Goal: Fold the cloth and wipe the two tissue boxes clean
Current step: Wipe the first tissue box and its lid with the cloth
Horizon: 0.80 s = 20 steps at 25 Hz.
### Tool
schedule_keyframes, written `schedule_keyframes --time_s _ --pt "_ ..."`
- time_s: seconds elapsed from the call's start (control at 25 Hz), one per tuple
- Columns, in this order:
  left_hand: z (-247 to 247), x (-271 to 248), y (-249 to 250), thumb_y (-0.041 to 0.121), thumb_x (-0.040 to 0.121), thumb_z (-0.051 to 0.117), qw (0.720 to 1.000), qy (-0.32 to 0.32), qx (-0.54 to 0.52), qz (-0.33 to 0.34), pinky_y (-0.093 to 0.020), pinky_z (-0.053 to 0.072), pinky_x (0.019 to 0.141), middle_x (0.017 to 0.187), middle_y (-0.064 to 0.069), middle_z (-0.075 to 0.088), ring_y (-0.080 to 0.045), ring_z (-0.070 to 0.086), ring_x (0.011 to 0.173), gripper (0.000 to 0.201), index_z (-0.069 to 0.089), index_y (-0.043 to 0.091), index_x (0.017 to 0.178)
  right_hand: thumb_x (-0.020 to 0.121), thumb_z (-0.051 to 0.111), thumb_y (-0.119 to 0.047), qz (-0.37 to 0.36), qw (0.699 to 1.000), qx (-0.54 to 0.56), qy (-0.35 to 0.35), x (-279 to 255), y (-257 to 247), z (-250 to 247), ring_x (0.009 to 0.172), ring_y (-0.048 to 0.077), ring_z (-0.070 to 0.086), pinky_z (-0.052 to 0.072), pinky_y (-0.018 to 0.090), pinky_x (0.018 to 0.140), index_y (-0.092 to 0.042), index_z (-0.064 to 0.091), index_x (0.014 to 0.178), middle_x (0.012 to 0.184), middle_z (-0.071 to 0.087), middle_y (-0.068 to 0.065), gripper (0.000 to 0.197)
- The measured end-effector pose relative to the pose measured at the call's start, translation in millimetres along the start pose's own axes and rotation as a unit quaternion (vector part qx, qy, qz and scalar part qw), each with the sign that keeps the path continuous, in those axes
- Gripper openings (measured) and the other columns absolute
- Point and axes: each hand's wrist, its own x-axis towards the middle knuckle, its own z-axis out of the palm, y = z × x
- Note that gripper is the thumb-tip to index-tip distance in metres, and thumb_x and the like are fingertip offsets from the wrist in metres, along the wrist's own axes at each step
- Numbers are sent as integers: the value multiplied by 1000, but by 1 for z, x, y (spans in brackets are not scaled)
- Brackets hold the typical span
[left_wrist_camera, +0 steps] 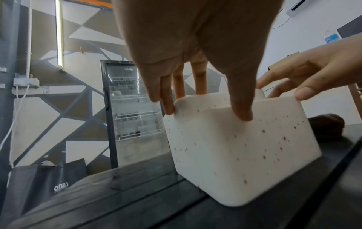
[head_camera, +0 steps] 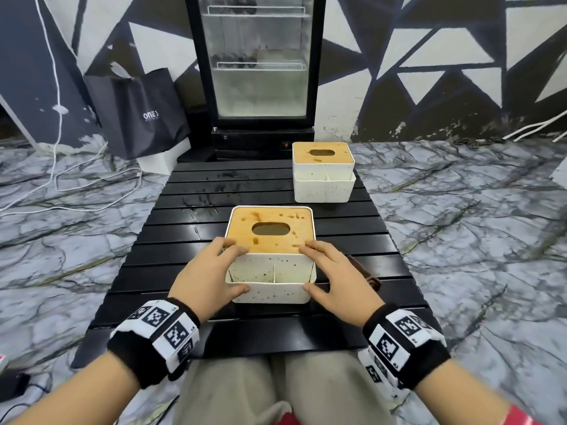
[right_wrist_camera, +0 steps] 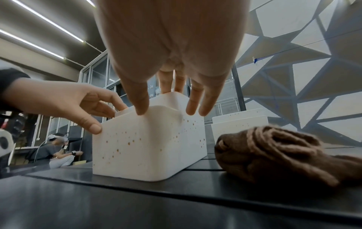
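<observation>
Head view: both hands' curled fingers [head_camera: 233, 250] clamp the speckled white, wooden-lidded near tissue box [head_camera: 270, 271].

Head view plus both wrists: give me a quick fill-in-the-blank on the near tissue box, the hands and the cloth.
1. Both hands hold the near tissue box; its lid is made of ____.
2. The brown cloth lies on the table beside the ____ hand.
3. The far tissue box is touched by ____ hands.
4. The left hand has its ____ on the box's front wall.

Missing: wood; right; no; thumb
</observation>
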Motion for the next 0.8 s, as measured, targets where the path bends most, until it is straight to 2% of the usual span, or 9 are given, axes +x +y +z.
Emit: schedule_keyframes --time_s 0.08,0.16,0.24,0.36,0.44,0.52,0.6,0.68,0.8 --pt "-6 3 5 59 70 67 1000 -9 28 10 -28 44 94 129 8 44 -14 49 115 66 51 28 127 83 63 -24 12 999 36 14 0 3 -6 130 3 28 17 13 107 -30 35 136 141 33 -11 60" --pt "-10 8 15 77 66 44 998 10 66 21 -32 39 102 133 1 45 -19 47 121 79 51 25 126 83 62 -20 38 994 75 66 -1 15 -14 128 4 32 22 18 108 -28 37 135 137 37 -9 58" --pt "-7 15 31 80 65 22 994 18 96 38 -37 31 110 141 -2 41 -21 41 129 91 42 26 135 83 60 -20 78 993 52 70 -2 33 -20 127 12 36 27 26 108 -27 38 134 136 40 -6 57" --pt "6 31 56 80 64 8 992 -16 110 55 -40 23 114 144 2 38 -18 33 134 94 24 34 144 82 60 -31 139 988 -37 -48 -1 58 -15 130 20 33 31 39 107 -31 34 136 141 36 -4 60" --pt "17 44 68 80 61 3 990 -51 119 50 -42 21 114 141 1 40 -19 34 132 97 16 36 146 80 60 -36 153 980 -73 -106 0 68 -9 133 22 28 33 45 105 -34 32 137 143 33 -5 63" --pt "24 53 76 82 62 3 989 -76 116 43 -41 24 112 133 0 46 -21 40 125 96 15 37 146 80 60 -36 166 972 -87 -138 0 72 -6 132 24 27 34 48 104 -36 32 136 142 33 -4 63" --pt "27 59 83 82 73 15 990 -84 111 35 -41 27 109 126 0 48 -22 43 120 85 17 38 145 81 60 -31 166 971 -89 -146 1 74 -6 129 27 31 34 47 104 -36 33 136 141 34 -3 61" --pt "28 65 87 74 82 26 991 -82 103 26 -41 28 108 123 -2 50 -23 44 118 73 18 39 145 83 57 -26 159 971 -101 -146 2 73 -6 123 29 35 36 45 102 -36 34 135 139 36 -4 58" --pt "31 70 89 69 85 30 993 -77 95 8 -39 32 105 121 -4 50 -24 46 116 67 19 40 144 84 51 -21 161 969 -123 -142 2 69 -3 113 31 38 40 45 98 -37 37 133 134 39 -4 53"
